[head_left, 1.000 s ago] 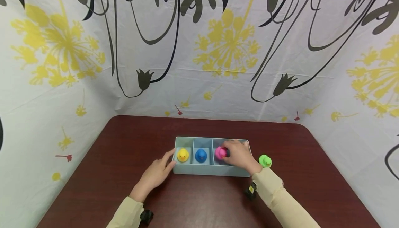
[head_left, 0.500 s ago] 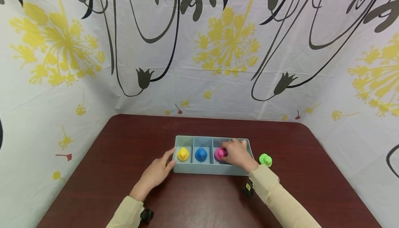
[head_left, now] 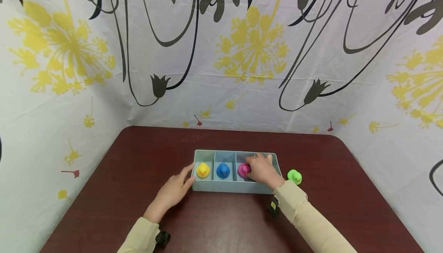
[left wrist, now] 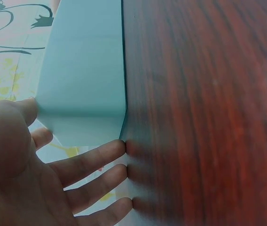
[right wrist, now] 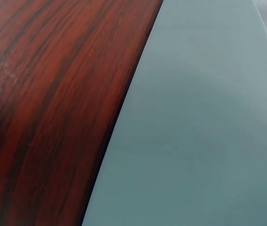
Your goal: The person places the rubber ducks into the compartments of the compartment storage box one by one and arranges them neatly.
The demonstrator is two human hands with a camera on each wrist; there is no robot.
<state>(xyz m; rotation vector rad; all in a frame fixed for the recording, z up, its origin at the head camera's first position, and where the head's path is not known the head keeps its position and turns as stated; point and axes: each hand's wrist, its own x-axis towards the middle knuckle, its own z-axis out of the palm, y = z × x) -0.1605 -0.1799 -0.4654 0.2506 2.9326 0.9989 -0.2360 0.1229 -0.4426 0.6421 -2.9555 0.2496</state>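
A pale blue-green divided box lies across the table. A yellow rubber duck sits in its leftmost compartment, a blue rubber duck in the one beside it. My right hand reaches over the right part of the box and pinches a pink rubber duck in the third compartment. That hand covers most of the box's right end. My left hand rests its thumb and fingers, fairly straight, against the box's left end. In the left wrist view, the fingertips lie near the box's lower corner.
A green rubber duck stands on the dark red-brown table, just right of the box and close to my right sleeve. Patterned white cloth hangs behind the table and along both sides. The right wrist view holds only box wall and table.
My right hand and the pink duck have shifted slightly left within the third compartment. My left hand stays at the box's left end. The other ducks keep their places.
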